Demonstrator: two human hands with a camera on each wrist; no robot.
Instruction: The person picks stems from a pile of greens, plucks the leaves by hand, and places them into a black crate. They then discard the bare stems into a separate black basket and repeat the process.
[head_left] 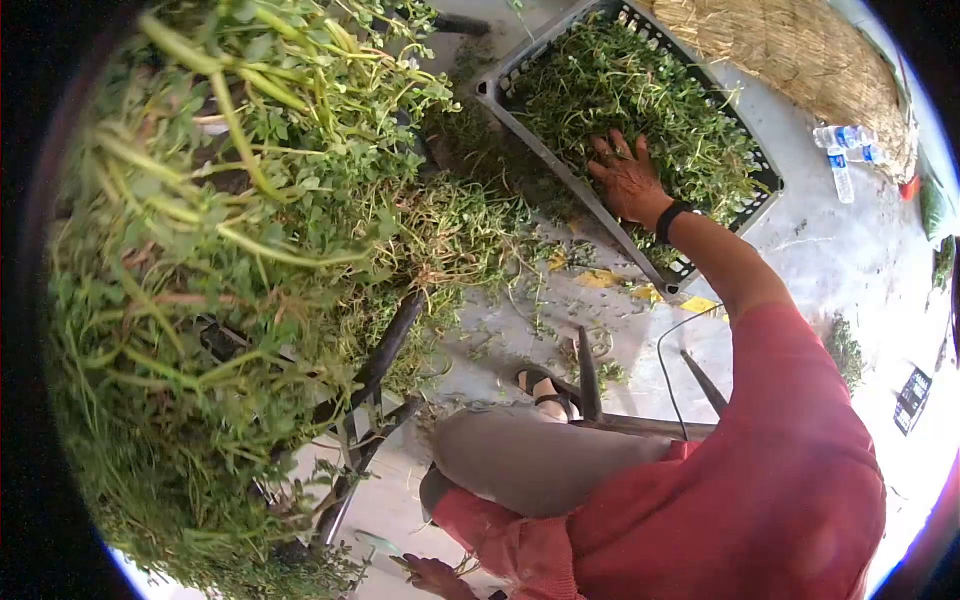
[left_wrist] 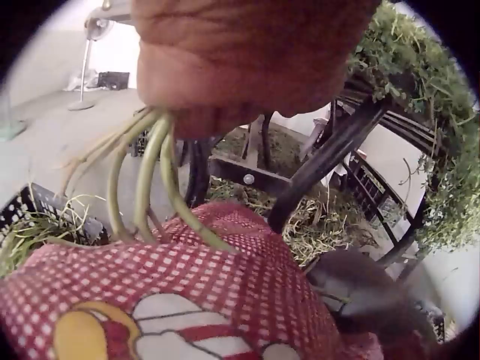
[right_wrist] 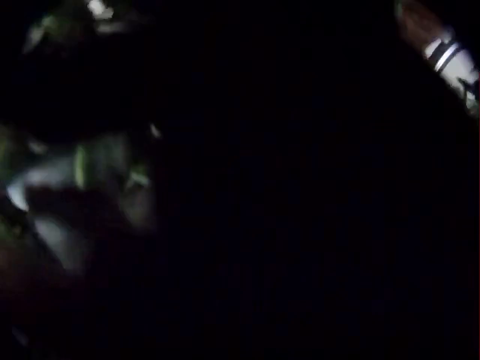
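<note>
My right hand (head_left: 628,180) rests with spread fingers on leafy green plants (head_left: 680,120) that fill a grey crate (head_left: 545,155) at the top of the head view. A black band circles that wrist. Low in the same view, my left hand (head_left: 432,577) is near the lap, beside the big heap of greens (head_left: 230,380). The left wrist view has this hand (left_wrist: 247,60) gripping several thick green stems (left_wrist: 150,176), which hang over a red checked cloth (left_wrist: 225,277); its fingertips are hidden. The right wrist view is mostly dark and shows no clear hand.
Dark metal legs (head_left: 385,345) stand under the heap. Loose sprigs and yellow scraps (head_left: 600,278) lie on the floor by the crate. Plastic bottles (head_left: 842,170) and a straw-coloured bundle (head_left: 790,50) are at the upper right. A fan (left_wrist: 96,28) stands farther back.
</note>
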